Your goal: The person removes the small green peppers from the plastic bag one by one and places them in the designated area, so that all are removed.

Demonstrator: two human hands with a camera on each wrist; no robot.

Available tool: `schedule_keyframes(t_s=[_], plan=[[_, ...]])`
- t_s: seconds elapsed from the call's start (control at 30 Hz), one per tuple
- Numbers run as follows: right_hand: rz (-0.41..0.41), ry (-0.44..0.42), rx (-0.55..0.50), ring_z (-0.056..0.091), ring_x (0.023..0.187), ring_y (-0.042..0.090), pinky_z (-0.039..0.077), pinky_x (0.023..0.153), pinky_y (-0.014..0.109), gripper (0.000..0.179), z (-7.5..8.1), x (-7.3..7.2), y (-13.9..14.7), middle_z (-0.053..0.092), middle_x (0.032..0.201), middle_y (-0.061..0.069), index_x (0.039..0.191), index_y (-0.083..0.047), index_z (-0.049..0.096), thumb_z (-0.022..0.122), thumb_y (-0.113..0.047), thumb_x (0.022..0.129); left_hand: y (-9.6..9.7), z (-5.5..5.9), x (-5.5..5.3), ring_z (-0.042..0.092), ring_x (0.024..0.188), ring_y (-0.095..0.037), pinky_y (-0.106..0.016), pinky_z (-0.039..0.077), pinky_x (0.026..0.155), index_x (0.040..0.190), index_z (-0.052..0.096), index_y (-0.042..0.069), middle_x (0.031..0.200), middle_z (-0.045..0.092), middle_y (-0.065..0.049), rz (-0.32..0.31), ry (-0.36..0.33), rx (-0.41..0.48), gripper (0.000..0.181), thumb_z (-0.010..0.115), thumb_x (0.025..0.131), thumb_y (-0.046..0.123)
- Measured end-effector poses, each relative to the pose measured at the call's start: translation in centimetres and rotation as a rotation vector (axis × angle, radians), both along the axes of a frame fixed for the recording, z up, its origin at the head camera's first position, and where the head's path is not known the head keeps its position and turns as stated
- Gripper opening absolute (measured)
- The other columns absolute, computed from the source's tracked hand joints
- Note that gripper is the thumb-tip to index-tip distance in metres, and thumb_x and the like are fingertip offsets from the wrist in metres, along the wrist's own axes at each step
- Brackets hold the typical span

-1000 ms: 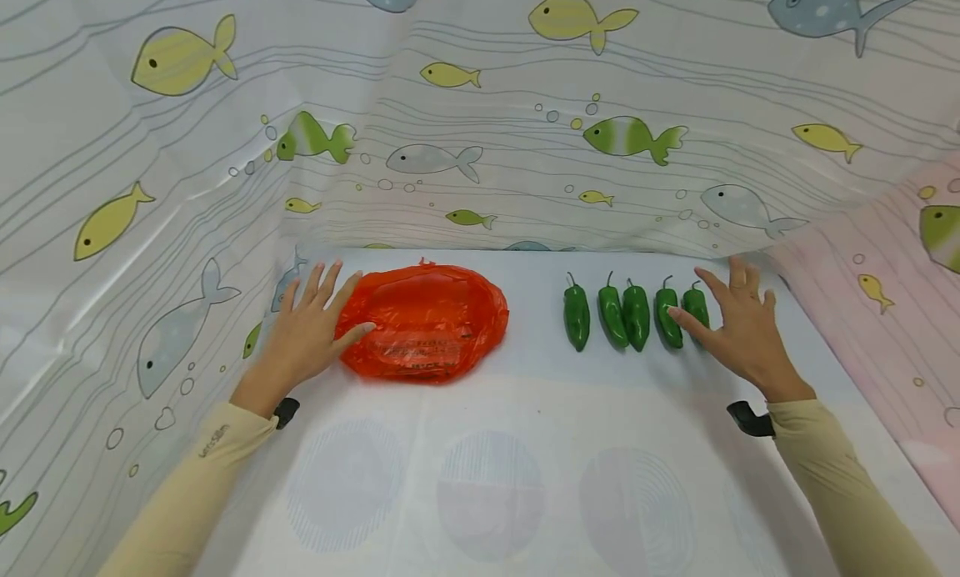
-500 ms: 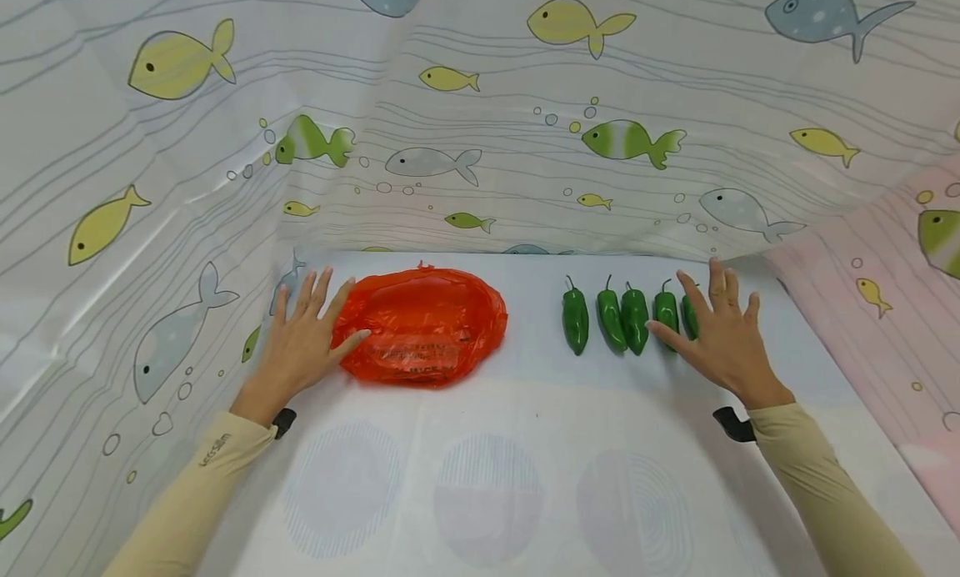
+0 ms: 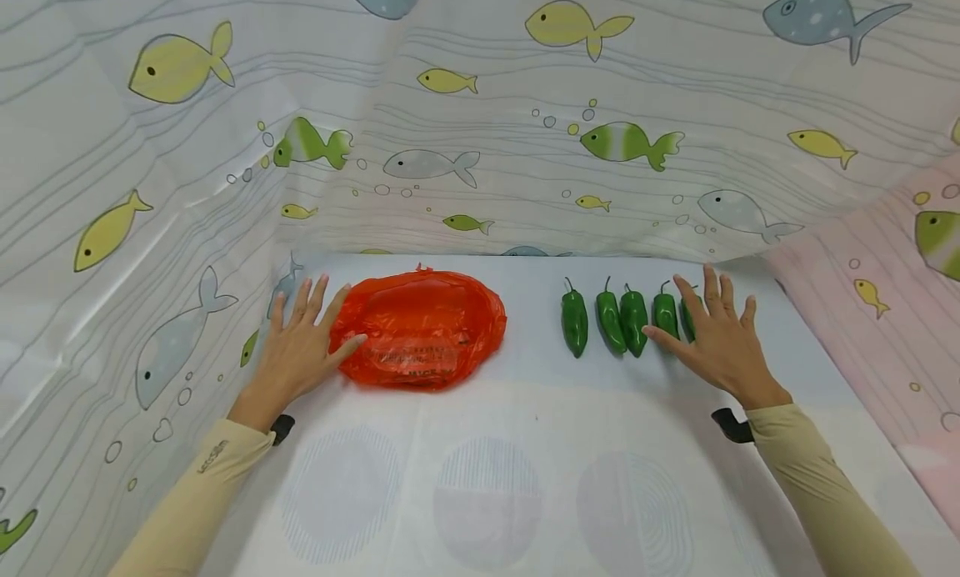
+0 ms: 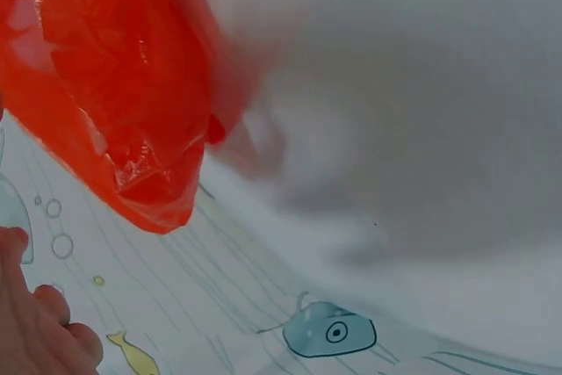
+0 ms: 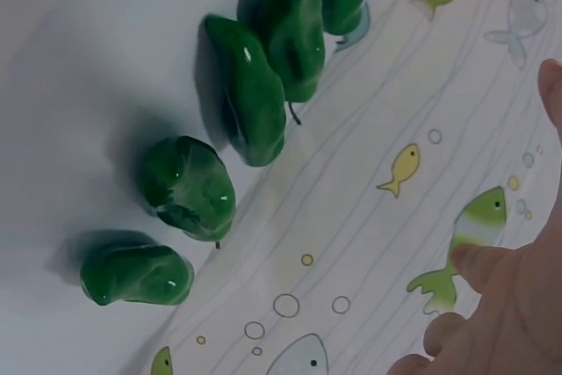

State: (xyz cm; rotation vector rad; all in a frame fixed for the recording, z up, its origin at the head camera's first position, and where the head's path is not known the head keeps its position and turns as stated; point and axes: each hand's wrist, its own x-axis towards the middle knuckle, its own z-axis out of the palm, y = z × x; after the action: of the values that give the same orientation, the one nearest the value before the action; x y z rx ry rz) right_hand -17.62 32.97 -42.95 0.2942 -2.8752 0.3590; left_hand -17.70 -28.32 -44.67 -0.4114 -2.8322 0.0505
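A red plastic bag (image 3: 420, 331) with dark print lies crumpled on the table, and it fills the upper left of the left wrist view. My left hand (image 3: 300, 343) hovers at the bag's left side with fingers spread, its thumb overlapping the bag's edge in the head view. To the right, several green chili peppers (image 3: 574, 318) lie in a row, stems pointing away. Over the right end of that row my right hand (image 3: 722, 335) is spread, holding nothing; it partly hides the rightmost pepper (image 3: 687, 314). The right wrist view shows the glossy peppers (image 5: 250, 94) from closer.
White cloth with pale printed circles (image 3: 487, 498) covers the table. Fish-patterned sheets (image 3: 495, 127) rise behind and at the left; a pinkish sheet (image 3: 892, 327) stands along the right. Black wrist straps (image 3: 733, 425) show below both hands.
My right hand has moved left, farther over the right end of the pepper row, and then stayed nearly still. The left hand has barely shifted; bag and peppers lie as before.
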Motion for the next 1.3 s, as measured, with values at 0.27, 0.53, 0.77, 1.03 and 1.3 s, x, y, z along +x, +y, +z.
schedule_keyframes(t_s=[0.27,0.53,0.77,1.03,1.3], plan=[[-0.017,-0.010,-0.005,-0.016,0.142,0.035,-0.010,0.101,0.069,0.096,-0.3,0.0,0.2,-0.014,0.157,0.011,0.154,-0.023,0.012,0.055,-0.068,0.082,0.1,-0.1,-0.1,-0.016,0.143,-0.028,-0.056,-0.014,0.108,0.154,0.013,0.021,0.159,-0.003,-0.011,0.001,-0.003,0.024,0.086,0.046,0.089,0.066],[-0.020,-0.010,-0.019,-0.010,0.142,0.040,-0.008,0.099,0.072,0.095,-0.6,-0.2,0.2,-0.014,0.158,0.010,0.154,-0.020,0.015,0.056,-0.067,0.082,-0.2,-0.3,0.1,-0.016,0.143,-0.025,-0.055,-0.016,0.108,0.154,0.013,0.021,0.159,-0.003,-0.010,0.007,-0.021,0.004,0.087,0.043,0.088,0.069],[-0.017,-0.022,-0.032,-0.009,0.142,0.041,-0.007,0.099,0.072,0.095,-0.8,-0.2,0.2,-0.011,0.158,0.012,0.154,-0.020,0.015,0.056,-0.066,0.083,-0.4,-0.4,0.2,-0.016,0.143,-0.026,-0.054,-0.017,0.108,0.154,0.009,0.023,0.159,-0.003,-0.010,0.002,-0.030,-0.002,0.088,0.043,0.088,0.069],[-0.022,-0.023,-0.033,-0.005,0.141,0.045,-0.007,0.098,0.073,0.094,-1.0,-0.1,0.3,-0.010,0.158,0.013,0.154,-0.021,0.015,0.056,-0.066,0.083,-0.7,-0.5,0.5,-0.015,0.143,-0.027,-0.054,-0.016,0.108,0.154,0.009,0.023,0.159,0.000,-0.012,-0.005,-0.029,0.007,0.089,0.046,0.087,0.068],[-0.030,-0.063,-0.051,-0.010,0.141,0.043,-0.008,0.099,0.072,0.092,-0.9,0.1,0.3,-0.010,0.158,0.012,0.154,-0.022,0.013,0.053,-0.066,0.085,-0.8,-0.6,0.6,-0.015,0.143,-0.028,-0.057,-0.013,0.108,0.154,0.011,0.023,0.159,0.000,-0.011,0.004,-0.040,0.033,0.088,0.047,0.087,0.067]])
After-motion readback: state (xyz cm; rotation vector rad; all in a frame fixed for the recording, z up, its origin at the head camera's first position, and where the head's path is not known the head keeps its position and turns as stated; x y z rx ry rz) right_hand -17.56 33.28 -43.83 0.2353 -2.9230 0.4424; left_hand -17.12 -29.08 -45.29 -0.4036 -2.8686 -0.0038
